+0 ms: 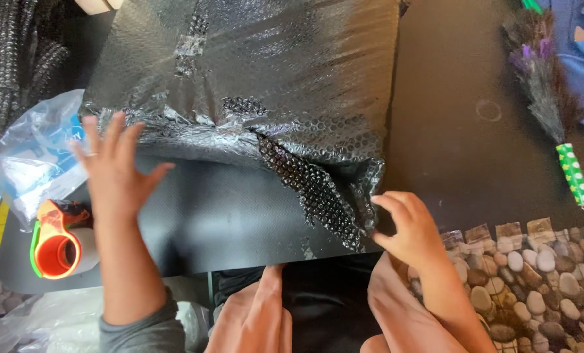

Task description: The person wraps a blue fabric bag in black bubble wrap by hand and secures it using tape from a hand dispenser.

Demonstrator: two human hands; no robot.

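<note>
Head view: a parcel wrapped in black bubble wrap [252, 85] lies on a dark mat [207, 222]. The left hand [112, 167] is spread open, flat against the wrap's near edge. The right hand [409, 225] pinches a loose torn flap at the near right corner. The fold would sit best with the flap pulled taut while the flat palm holds the edge down. An orange tape dispenser [60, 242] sits just left. Pebble-patterned flooring [540, 274] shows at right, and a clear plastic bag [33, 157] lies at left.

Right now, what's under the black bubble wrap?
The black bubble wrap lies on a dark mat, which shows bare below its edge. It bulges as if wrapped around something, but that is fully covered. The right hand pinches its torn corner; the left hand rests at its left edge.
</note>
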